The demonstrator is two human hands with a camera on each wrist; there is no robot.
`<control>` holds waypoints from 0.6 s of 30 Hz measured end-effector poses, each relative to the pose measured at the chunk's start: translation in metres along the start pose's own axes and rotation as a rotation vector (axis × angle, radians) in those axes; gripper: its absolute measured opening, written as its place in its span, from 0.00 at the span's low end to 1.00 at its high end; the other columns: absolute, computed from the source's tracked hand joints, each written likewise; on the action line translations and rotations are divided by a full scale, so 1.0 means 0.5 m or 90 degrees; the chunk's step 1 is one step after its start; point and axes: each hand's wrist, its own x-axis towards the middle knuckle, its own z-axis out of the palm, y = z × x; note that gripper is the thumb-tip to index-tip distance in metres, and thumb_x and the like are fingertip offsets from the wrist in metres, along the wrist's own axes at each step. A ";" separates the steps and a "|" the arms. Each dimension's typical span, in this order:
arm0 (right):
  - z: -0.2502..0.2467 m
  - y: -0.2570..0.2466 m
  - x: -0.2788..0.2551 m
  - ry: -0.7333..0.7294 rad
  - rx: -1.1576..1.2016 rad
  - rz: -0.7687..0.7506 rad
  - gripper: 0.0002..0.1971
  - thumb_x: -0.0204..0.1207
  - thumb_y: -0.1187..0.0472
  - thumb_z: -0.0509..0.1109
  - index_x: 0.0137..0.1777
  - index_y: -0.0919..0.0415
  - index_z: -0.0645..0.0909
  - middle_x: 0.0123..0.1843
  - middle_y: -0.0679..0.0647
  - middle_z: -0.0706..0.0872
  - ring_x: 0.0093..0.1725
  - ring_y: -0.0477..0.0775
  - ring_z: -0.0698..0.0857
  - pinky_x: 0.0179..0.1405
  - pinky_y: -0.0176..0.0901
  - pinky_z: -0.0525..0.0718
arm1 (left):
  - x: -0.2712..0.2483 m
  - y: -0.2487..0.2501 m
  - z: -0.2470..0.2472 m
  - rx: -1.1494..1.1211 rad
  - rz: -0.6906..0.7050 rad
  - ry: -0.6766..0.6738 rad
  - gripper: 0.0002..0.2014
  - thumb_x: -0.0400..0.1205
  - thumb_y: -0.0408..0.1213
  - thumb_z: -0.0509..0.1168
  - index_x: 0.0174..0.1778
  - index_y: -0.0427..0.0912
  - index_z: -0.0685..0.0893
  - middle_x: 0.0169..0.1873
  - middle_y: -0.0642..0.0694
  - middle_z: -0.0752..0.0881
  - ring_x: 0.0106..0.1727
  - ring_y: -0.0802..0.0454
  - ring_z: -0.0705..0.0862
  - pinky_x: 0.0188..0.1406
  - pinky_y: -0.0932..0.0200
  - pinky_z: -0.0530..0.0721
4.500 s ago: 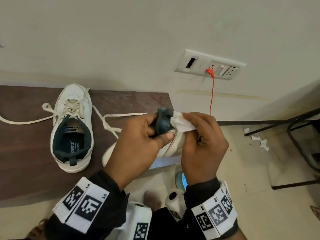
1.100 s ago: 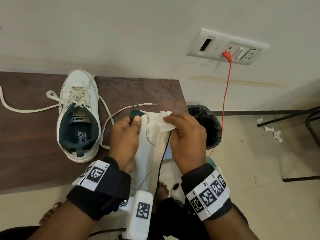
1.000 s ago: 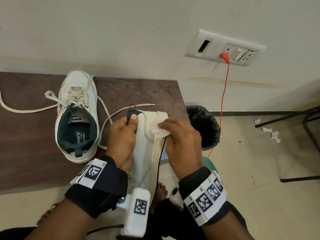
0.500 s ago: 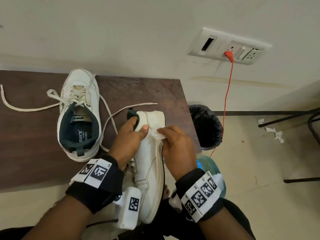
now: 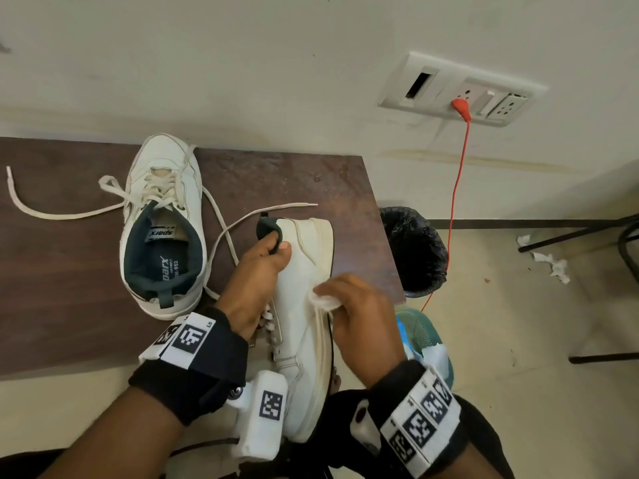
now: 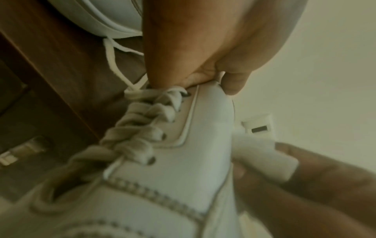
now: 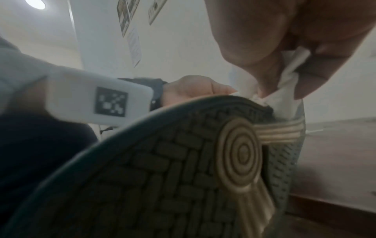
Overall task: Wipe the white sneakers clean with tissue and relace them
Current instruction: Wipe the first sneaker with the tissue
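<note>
The left hand (image 5: 257, 281) gripped the sneaker (image 5: 304, 326) by its heel collar, tipped on its side over the worktop (image 5: 52, 288) edge so the flank faced up; the right hand (image 5: 359, 316) pinched a tissue (image 5: 323, 300) against it, wiping, while the other sneaker (image 5: 162, 229) waited half-laced

Hidden and blurred parts

The left hand (image 5: 257, 281) covers the held sneaker's (image 5: 304, 305) collar; its toe sinks behind the wrist camera (image 5: 264, 414). The tissue (image 5: 323, 300) is mostly buried under the right fingers (image 5: 345, 288); the left wrist view is blurred.
</note>
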 end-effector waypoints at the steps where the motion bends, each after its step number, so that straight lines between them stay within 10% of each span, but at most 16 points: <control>1: 0.001 -0.002 -0.013 -0.007 0.014 -0.005 0.14 0.67 0.69 0.62 0.46 0.60 0.88 0.44 0.51 0.87 0.43 0.50 0.87 0.43 0.42 0.84 | 0.002 0.001 -0.001 -0.005 -0.005 0.003 0.11 0.88 0.36 0.57 0.54 0.49 0.85 0.58 0.45 0.88 0.64 0.46 0.83 0.71 0.45 0.77; 12: 0.000 0.007 0.114 0.147 -0.013 0.008 0.14 0.64 0.73 0.63 0.43 0.66 0.89 0.42 0.58 0.89 0.39 0.57 0.87 0.40 0.42 0.83 | 0.012 0.012 -0.016 -0.055 0.002 0.017 0.12 0.87 0.34 0.57 0.55 0.49 0.86 0.56 0.48 0.89 0.63 0.48 0.85 0.70 0.48 0.79; 18: 0.031 0.007 0.138 0.063 0.041 -0.012 0.11 0.68 0.71 0.66 0.44 0.63 0.89 0.42 0.53 0.88 0.40 0.48 0.85 0.41 0.31 0.77 | 0.027 0.020 -0.038 -0.151 0.002 -0.021 0.18 0.89 0.42 0.51 0.68 0.43 0.80 0.60 0.46 0.88 0.61 0.51 0.87 0.58 0.57 0.86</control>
